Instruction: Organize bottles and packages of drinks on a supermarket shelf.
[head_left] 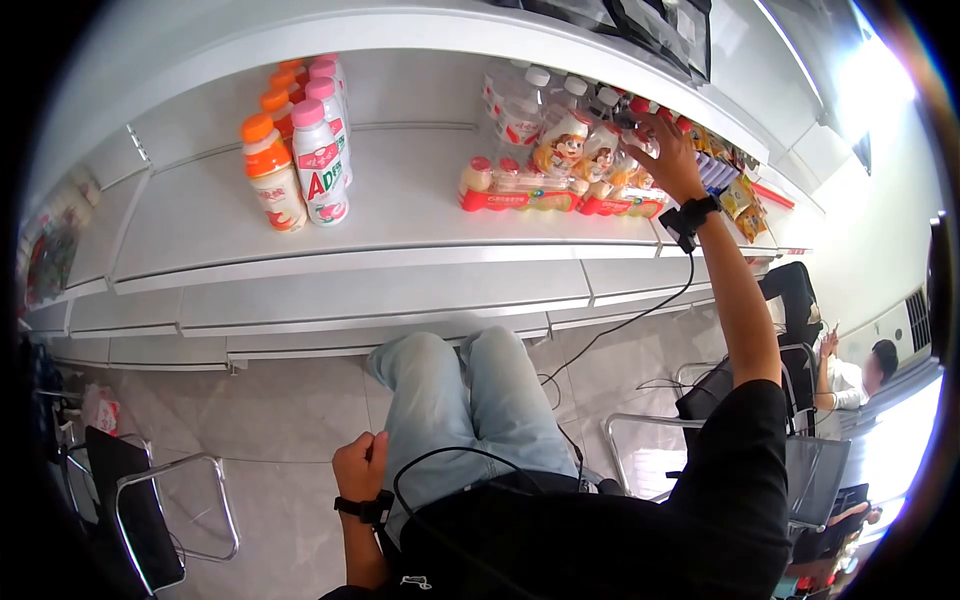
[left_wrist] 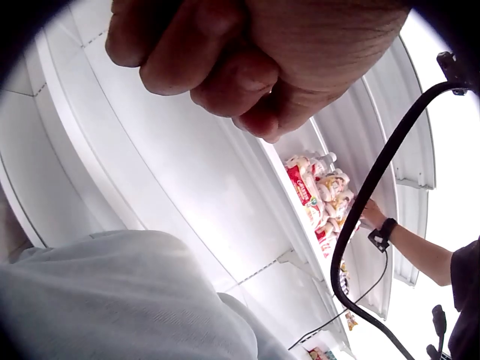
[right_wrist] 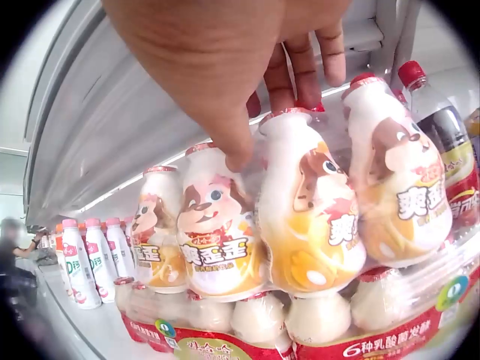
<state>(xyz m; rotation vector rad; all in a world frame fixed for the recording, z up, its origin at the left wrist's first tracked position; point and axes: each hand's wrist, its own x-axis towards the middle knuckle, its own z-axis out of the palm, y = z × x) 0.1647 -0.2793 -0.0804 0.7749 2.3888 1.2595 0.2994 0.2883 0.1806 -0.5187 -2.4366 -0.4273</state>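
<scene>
My right hand (head_left: 668,160) reaches over a group of small white-and-orange yogurt-drink bottles on the shelf. In the right wrist view its thumb comes down in front, beside the neck of a red-capped drink bottle (right_wrist: 307,217) with a cartoon dog on it. The other fingers extend behind that cap, apart from the thumb. Similar bottles (right_wrist: 214,225) stand on both sides, above a red-wrapped pack (right_wrist: 360,341) of smaller bottles. My left hand (head_left: 360,467) is held low beside my left leg, fingers curled in and holding nothing; the left wrist view shows its folded fingers (left_wrist: 232,79) close up.
Orange-capped (head_left: 272,175) and pink-capped bottles (head_left: 322,165) line the shelf (head_left: 400,235) at the left. A dark soda bottle (right_wrist: 446,135) and yellow snack packets (head_left: 742,200) are at the right. The upper shelf edge hangs low over my right hand. Cables (head_left: 630,320) trail from my wrists; chairs (head_left: 130,510) stand behind.
</scene>
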